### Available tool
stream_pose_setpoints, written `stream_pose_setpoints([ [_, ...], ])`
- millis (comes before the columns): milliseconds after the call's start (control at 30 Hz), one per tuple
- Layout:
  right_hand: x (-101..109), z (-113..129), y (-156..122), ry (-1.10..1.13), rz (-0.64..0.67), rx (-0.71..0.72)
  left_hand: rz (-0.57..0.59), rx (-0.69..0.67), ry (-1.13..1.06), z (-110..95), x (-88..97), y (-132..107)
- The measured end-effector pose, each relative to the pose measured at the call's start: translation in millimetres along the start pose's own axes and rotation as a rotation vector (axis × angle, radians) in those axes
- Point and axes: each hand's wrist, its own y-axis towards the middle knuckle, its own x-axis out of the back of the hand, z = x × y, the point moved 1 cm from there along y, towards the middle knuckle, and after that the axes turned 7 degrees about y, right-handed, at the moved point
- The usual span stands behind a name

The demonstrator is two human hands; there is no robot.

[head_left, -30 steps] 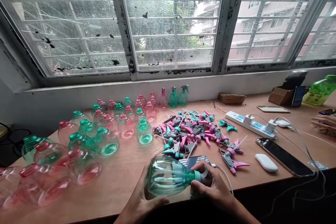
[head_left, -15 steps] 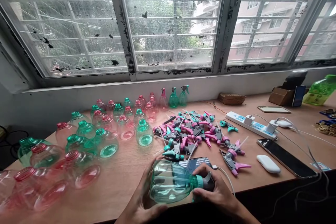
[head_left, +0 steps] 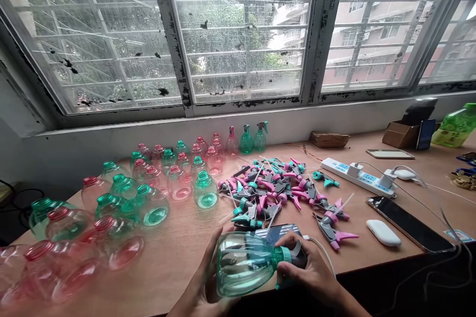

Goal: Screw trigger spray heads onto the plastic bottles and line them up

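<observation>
A clear green spray bottle point(head_left: 243, 263) lies on its side in the air at the table's front edge, its neck pointing right. My left hand point(head_left: 203, 282) cups the body from the left and below, fingers wrapped round it. My right hand point(head_left: 310, 270) grips the grey and teal trigger sprayer head point(head_left: 296, 255) seated on the neck; its trigger is mostly hidden beneath the fingers. Just beyond the bottle, a heap of loose pink, teal and grey sprayer heads point(head_left: 273, 185) covers the middle of the table.
Several open pink and green bottles point(head_left: 206, 190) stand on the left. Three bottles with sprayers point(head_left: 246, 139) stand by the wall. A phone point(head_left: 278, 232) with a cable lies behind my hands. To the right are a power strip point(head_left: 357, 177), a white case point(head_left: 383, 233) and a dark phone point(head_left: 409, 225).
The bottle and both my hands have shifted slightly down and to the right. My grip on the body and the sprayer head stays much the same.
</observation>
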Motion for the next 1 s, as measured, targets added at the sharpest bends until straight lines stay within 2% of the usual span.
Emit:
stream_pose_setpoints([
  [167,-3,5,-1,0.025,0.0,-0.025,-0.099,0.111,0.11,3,3.8,2],
  [267,-5,5,-2,0.032,-0.024,-0.036,-0.043,0.074,0.207,4,8.5,2],
  [333,-5,4,-1,0.026,-0.042,-0.019,-0.061,0.05,0.201,2,9.6,2],
  [433,-4,-1,0,-0.017,-0.059,0.029,-0.123,0.107,0.117,-2,8.6,4],
  [567,0,-6,1,0.006,-0.032,0.045,-0.004,0.038,0.005,7,7.6,4],
  [700,4,-8,1,-0.006,-0.034,0.059,0.012,0.005,0.0,21,11.2,-1],
  [833,5,-6,0,-0.084,-0.021,0.03,0.032,0.011,0.012,16,11.0,1],
  [1000,2,3,0,-0.009,0.01,-0.012,0.075,-0.002,0.014,9,8.4,3],
])
